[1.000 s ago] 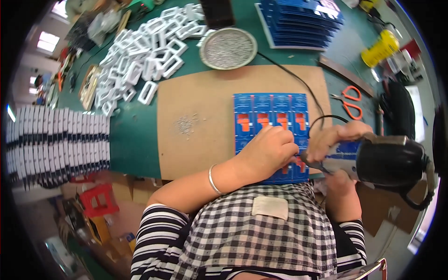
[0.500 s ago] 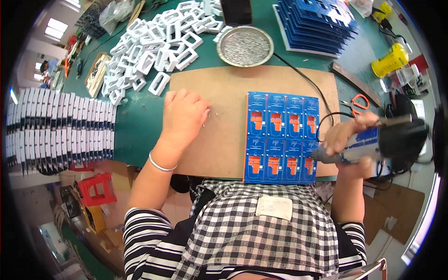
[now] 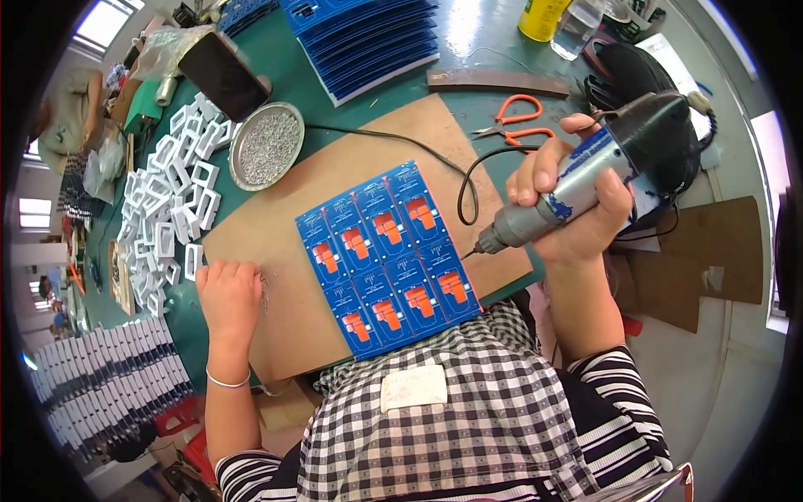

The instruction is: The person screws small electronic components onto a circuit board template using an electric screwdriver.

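My right hand (image 3: 569, 209) grips an electric screwdriver (image 3: 585, 180), its tip hanging just off the right edge of a blue panel of circuit boards (image 3: 386, 256) with orange patches. The panel lies on a brown board (image 3: 276, 243) in front of me. My left hand (image 3: 227, 293) rests palm down on that board at its left side, fingers on a small heap of loose screws (image 3: 264, 289). Whether the fingers pinch a screw is hidden.
A round metal dish of screws (image 3: 266, 144) stands behind the board. White plastic frames (image 3: 171, 205) are heaped at the left, dark parts in rows (image 3: 100, 389) lower left. Stacked blue panels (image 3: 368, 38), orange scissors (image 3: 519, 125) and a yellow bottle (image 3: 539, 17) lie at the back.
My left hand has gone from the blue panel over to the screws at the board's left. My right hand has lifted the screwdriver off the panel to its right edge.
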`<state>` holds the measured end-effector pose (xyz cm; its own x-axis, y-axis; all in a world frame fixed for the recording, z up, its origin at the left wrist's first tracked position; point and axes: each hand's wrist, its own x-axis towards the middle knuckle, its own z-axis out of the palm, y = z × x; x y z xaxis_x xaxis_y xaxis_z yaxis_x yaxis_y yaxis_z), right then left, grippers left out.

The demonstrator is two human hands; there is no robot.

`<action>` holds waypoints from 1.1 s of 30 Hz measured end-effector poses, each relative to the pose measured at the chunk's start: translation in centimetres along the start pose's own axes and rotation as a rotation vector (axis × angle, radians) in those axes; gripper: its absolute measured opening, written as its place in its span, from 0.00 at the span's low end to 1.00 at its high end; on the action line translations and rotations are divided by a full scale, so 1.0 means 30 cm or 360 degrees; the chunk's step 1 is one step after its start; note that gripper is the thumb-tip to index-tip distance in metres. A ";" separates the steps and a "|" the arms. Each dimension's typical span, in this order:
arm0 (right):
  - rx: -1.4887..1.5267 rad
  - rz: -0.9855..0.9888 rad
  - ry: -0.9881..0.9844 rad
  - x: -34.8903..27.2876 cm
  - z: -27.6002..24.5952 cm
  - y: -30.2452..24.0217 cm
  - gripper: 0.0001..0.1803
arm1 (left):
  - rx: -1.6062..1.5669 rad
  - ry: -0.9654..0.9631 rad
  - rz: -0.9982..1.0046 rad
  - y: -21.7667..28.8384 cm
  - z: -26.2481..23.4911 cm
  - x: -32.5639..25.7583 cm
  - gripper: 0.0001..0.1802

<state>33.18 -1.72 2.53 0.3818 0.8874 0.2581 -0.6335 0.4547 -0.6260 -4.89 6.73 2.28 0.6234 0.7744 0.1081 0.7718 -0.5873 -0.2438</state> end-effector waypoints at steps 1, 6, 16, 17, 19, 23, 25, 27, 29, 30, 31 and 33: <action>0.0001 -0.0050 -0.0031 -0.004 -0.001 -0.012 0.31 | 0.0010 0.0001 0.0012 0.001 -0.004 0.004 0.07; -0.0005 -0.0162 -0.0055 -0.025 -0.014 -0.047 0.31 | -0.0729 0.0174 -0.0178 0.118 -0.050 0.084 0.05; -0.0120 -0.0194 -0.0081 -0.056 -0.011 -0.061 0.32 | -0.1616 0.0087 0.0432 0.553 -0.073 0.240 0.07; -0.0029 -0.0181 -0.0094 -0.058 -0.015 -0.062 0.33 | -0.1538 0.0078 0.0429 0.558 -0.060 0.238 0.08; -0.0023 -0.0180 -0.0085 -0.059 -0.018 -0.062 0.33 | -0.1462 0.0063 0.0433 0.567 -0.054 0.240 0.08; -0.0047 -0.0172 -0.0110 -0.057 -0.017 -0.058 0.33 | -0.1364 0.0092 0.0418 0.578 -0.056 0.237 0.09; -0.0138 -0.0201 -0.0118 -0.056 -0.008 -0.050 0.33 | -0.1344 0.0108 0.0420 0.583 -0.056 0.236 0.09; -0.0233 -0.0229 -0.0127 -0.058 -0.001 -0.050 0.33 | -0.1273 0.0175 0.0477 0.587 -0.059 0.236 0.10; -0.0076 -0.0154 -0.0175 -0.057 0.006 -0.056 0.35 | -0.1227 0.0178 0.0484 0.585 -0.072 0.234 0.10; -0.0080 -0.0153 -0.0173 -0.059 0.010 -0.059 0.35 | -0.1175 0.0181 0.0497 0.586 -0.078 0.231 0.11; -0.0106 -0.0154 -0.0200 -0.060 0.016 -0.062 0.35 | -0.1179 0.0181 0.0497 0.585 -0.083 0.231 0.11; -0.0135 -0.0153 -0.0229 -0.062 0.023 -0.065 0.36 | -0.1146 0.0170 0.0531 0.581 -0.091 0.231 0.11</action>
<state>33.25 -4.21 3.77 0.3336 0.8447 0.4186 -0.5377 0.5352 -0.6515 13.23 1.23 1.40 0.8162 0.5255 0.2401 0.4107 -0.8200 0.3986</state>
